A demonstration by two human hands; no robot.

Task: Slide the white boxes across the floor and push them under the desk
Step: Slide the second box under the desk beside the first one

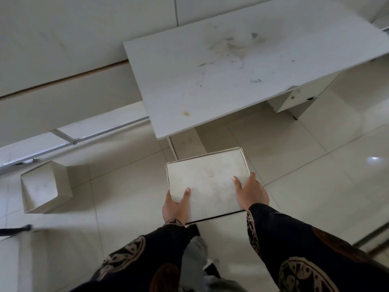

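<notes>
A white box (207, 182) sits in front of me, just short of the white desk (231, 70). My left hand (175, 206) grips its near left corner, thumb on the lid. My right hand (251, 191) holds its right side, fingers spread over the top and edge. The box's far end points toward the gap under the desk's front edge. A second white box (45, 186) stands on the tiled floor to the left, apart from both hands.
The desk has a side panel and a drawer unit (294, 102) at the right, with open floor beneath the top. A white wall and metal rail (84, 135) run along the left. A dark object (14, 229) lies at the left edge.
</notes>
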